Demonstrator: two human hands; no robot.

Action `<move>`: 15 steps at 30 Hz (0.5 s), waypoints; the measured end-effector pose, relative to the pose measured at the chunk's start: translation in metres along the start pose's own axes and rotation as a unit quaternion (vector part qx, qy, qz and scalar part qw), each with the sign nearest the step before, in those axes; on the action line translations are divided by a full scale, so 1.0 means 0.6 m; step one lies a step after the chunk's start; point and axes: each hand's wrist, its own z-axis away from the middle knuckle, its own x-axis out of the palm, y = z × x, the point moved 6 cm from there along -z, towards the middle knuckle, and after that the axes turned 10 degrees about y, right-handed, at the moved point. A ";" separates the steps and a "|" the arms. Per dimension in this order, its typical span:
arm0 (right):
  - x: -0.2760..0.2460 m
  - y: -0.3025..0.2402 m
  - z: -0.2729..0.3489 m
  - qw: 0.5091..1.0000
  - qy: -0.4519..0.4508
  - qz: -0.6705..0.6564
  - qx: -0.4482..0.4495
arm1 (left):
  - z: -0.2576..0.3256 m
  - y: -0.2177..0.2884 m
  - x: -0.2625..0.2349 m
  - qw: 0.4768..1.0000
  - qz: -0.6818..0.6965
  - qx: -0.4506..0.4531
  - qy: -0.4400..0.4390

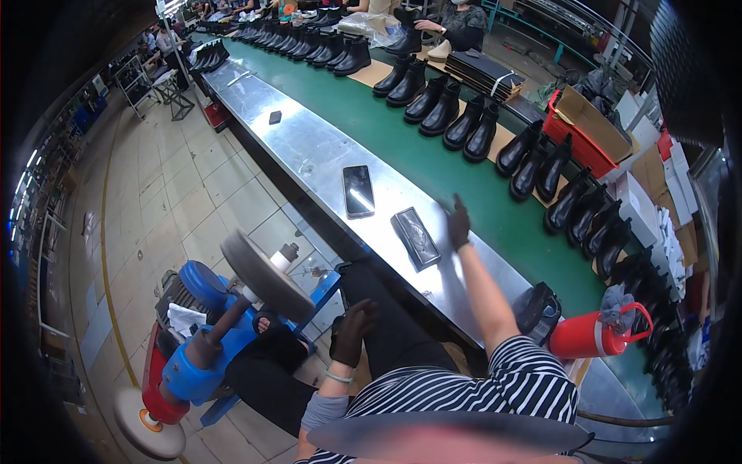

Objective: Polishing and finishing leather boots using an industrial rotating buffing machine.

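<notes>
My right hand (457,226), in a dark glove, reaches over the metal ledge by the green conveyor belt (371,116). Its fingers look apart, slightly blurred, with nothing seen in them. The closest thing to it is a black flat case or pouch (416,238) on the ledge. My left hand (354,331), also dark-gloved, hangs above my lap, fingers loosely stretched and smeared; I see nothing held there. Left of it stands a blue machine (193,363) with a large buffing wheel (267,274), blurred at its rim. Black ankle boots (439,108) line the belt's far side.
On the metal ledge (309,151) lie a phone (358,191) and a small black object (275,117). A red tumbler (591,334) and a black bag (539,312) stand at right. Across the belt are a red crate (568,143) and another person (456,27). A second wheel (151,425) sits lower left.
</notes>
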 end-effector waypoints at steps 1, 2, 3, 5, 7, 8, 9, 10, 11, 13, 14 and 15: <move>-0.009 -0.107 0.090 0.992 -0.030 0.060 -0.103 | 0.014 -0.005 -0.020 1.000 0.001 -0.007 0.023; -0.017 -0.155 0.142 0.950 -0.096 0.260 -0.140 | 0.015 -0.008 -0.020 1.000 0.001 -0.009 0.017; -0.030 -0.180 0.173 0.933 -0.147 0.297 -0.139 | 0.013 -0.009 -0.020 1.000 -0.001 -0.010 0.017; -0.033 -0.161 0.157 0.934 -0.126 0.318 -0.102 | 0.005 -0.013 -0.020 1.000 -0.005 -0.011 0.014; -0.032 -0.153 0.118 0.945 -0.103 0.300 -0.079 | -0.002 -0.022 -0.021 1.000 0.002 -0.009 0.017; -0.032 -0.141 0.093 0.949 -0.034 0.291 -0.112 | -0.003 -0.023 -0.017 1.000 0.000 -0.011 0.012; -0.022 -0.129 0.064 0.958 -0.043 0.268 -0.096 | -0.005 -0.022 -0.017 1.000 0.013 -0.021 0.016; -0.016 -0.123 0.032 0.965 -0.054 0.243 -0.081 | -0.006 -0.024 -0.019 0.999 0.027 -0.029 0.022; -0.012 -0.116 0.003 0.974 -0.079 0.210 -0.029 | -0.007 -0.028 -0.025 0.999 0.029 -0.027 0.027; -0.015 -0.105 -0.056 0.977 -0.111 0.174 0.044 | -0.009 -0.031 -0.034 0.999 -0.032 0.014 0.019; -0.019 -0.099 -0.076 0.976 -0.119 0.171 0.067 | -0.006 -0.027 -0.035 0.999 -0.030 0.015 0.022; -0.022 -0.099 -0.080 0.982 -0.079 0.142 0.091 | -0.001 -0.023 -0.037 0.999 -0.003 0.002 0.032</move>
